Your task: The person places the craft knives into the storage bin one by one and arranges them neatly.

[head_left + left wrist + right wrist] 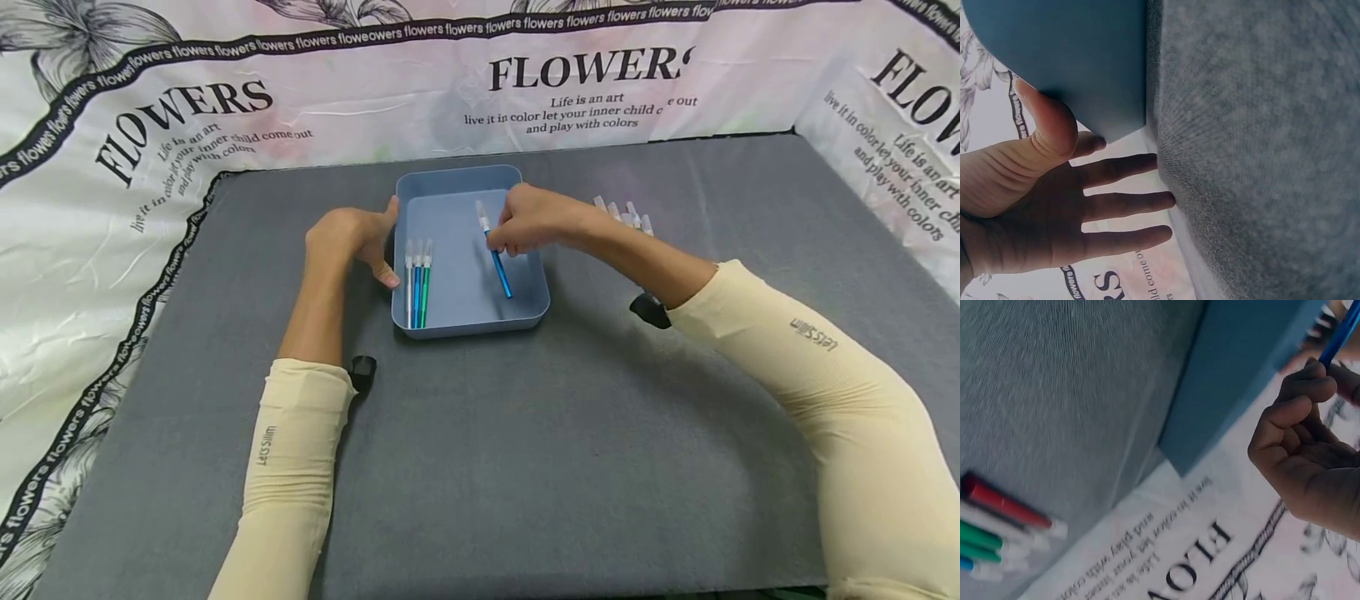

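Note:
A shallow blue-grey tray [470, 322] lies on the grey tabletop. My right hand [536, 218] is over its right half and pinches a blue marker [501, 273] with a clear cap between thumb and fingers. The same blue marker [1342, 334] shows at the upper right corner of the right wrist view. At the tray's left side is my left hand [347, 237], its thumb [1054, 125] against the tray wall and its other fingers stretched out straight. Three capped markers [417, 292], one whitish, one blue and one green, lie side by side in the tray's left part.
Several more capped markers [624, 213] lie on the table to the right, partly hidden behind my right forearm. The right wrist view shows a red marker [1007, 503] among them. A white printed cloth [375, 100] borders the table at the back and sides.

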`<action>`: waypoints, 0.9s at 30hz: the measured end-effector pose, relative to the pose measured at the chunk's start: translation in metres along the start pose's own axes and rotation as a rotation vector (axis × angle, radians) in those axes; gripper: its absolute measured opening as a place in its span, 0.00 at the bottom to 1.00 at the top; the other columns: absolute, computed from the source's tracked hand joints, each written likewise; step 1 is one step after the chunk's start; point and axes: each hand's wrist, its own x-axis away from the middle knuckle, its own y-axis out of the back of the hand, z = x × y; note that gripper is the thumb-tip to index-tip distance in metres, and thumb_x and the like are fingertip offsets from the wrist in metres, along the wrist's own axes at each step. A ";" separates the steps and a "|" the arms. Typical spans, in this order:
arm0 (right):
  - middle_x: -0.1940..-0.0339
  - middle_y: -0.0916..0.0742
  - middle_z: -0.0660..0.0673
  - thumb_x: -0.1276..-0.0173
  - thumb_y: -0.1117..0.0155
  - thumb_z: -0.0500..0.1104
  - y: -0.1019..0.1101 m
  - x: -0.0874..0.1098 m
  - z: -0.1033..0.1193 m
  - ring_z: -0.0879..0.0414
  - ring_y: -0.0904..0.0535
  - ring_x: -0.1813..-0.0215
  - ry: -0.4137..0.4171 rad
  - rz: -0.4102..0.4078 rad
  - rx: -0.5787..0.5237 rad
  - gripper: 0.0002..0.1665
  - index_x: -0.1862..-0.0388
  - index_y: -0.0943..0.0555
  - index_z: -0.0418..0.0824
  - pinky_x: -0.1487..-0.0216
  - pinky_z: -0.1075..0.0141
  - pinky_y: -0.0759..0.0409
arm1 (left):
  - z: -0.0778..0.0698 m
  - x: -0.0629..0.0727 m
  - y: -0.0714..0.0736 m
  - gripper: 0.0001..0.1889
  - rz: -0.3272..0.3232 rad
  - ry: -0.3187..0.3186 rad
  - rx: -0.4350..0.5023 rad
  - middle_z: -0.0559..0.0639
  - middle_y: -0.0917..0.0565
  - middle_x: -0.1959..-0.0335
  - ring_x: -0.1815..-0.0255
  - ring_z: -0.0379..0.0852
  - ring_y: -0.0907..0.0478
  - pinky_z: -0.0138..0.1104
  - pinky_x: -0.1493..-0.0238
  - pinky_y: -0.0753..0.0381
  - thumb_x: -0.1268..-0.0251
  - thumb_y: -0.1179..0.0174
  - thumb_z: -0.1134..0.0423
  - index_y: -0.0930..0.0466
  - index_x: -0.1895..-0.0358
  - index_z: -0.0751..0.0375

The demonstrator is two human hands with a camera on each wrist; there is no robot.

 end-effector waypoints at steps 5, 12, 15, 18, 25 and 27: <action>0.86 0.21 0.53 0.29 0.40 0.43 -0.017 -0.015 0.009 0.61 0.33 0.79 -0.032 0.010 -0.025 0.18 0.74 0.13 0.34 0.73 0.68 0.34 | 0.002 0.000 0.000 0.75 -0.002 0.001 0.014 0.67 0.70 0.13 0.14 0.69 0.57 0.65 0.21 0.42 0.43 0.24 0.41 0.89 0.19 0.44; 0.82 0.16 0.50 0.28 0.38 0.42 -0.040 -0.026 0.022 0.59 0.25 0.76 -0.047 -0.018 -0.017 0.17 0.68 0.11 0.30 0.65 0.66 0.24 | 0.000 0.000 0.000 0.74 0.003 -0.005 -0.008 0.66 0.69 0.13 0.13 0.69 0.58 0.65 0.20 0.42 0.41 0.26 0.40 0.88 0.18 0.46; 0.77 0.14 0.48 0.27 0.37 0.43 -0.046 -0.027 0.027 0.58 0.24 0.72 -0.051 -0.001 -0.029 0.16 0.66 0.12 0.32 0.60 0.63 0.23 | -0.001 0.000 0.000 0.74 -0.002 -0.001 -0.011 0.66 0.68 0.13 0.13 0.68 0.56 0.64 0.21 0.40 0.41 0.26 0.39 0.87 0.18 0.45; 0.77 0.15 0.48 0.28 0.36 0.44 -0.050 -0.029 0.030 0.58 0.26 0.72 -0.049 0.018 -0.038 0.14 0.66 0.13 0.33 0.62 0.64 0.26 | -0.001 -0.001 -0.001 0.73 -0.004 -0.002 -0.019 0.66 0.66 0.12 0.13 0.67 0.55 0.63 0.21 0.40 0.41 0.27 0.38 0.87 0.17 0.45; 0.81 0.20 0.49 0.27 0.36 0.44 -0.055 -0.035 0.034 0.58 0.31 0.76 -0.039 0.038 -0.026 0.15 0.66 0.12 0.34 0.69 0.67 0.33 | -0.001 -0.002 -0.001 0.72 0.001 -0.012 -0.038 0.66 0.65 0.12 0.14 0.66 0.53 0.62 0.21 0.39 0.40 0.28 0.37 0.86 0.17 0.45; 0.80 0.19 0.49 0.27 0.36 0.45 -0.056 -0.037 0.035 0.58 0.30 0.75 -0.031 0.033 -0.019 0.15 0.68 0.13 0.35 0.70 0.67 0.35 | 0.000 -0.002 -0.001 0.72 0.002 -0.009 -0.042 0.66 0.65 0.12 0.14 0.66 0.53 0.62 0.21 0.38 0.40 0.28 0.37 0.87 0.17 0.45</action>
